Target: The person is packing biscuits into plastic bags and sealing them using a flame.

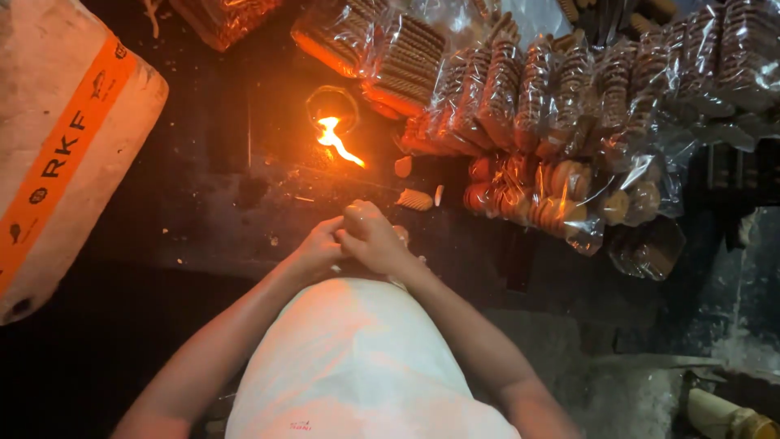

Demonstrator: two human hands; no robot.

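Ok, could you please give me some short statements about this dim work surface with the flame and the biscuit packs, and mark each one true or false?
1. A small orange flame burns on the dark work surface, beyond the hands. True.
2. The left hand and the right hand are far apart. False: they are pressed together, just above the white plastic bag.
3. The clear plastic packs of brown biscuits lie to the right of the flame. True.
4. The white sack with an orange stripe lies at the right edge. False: it is at the left edge.
5. A loose ridged biscuit lies on the surface near the hands. True.
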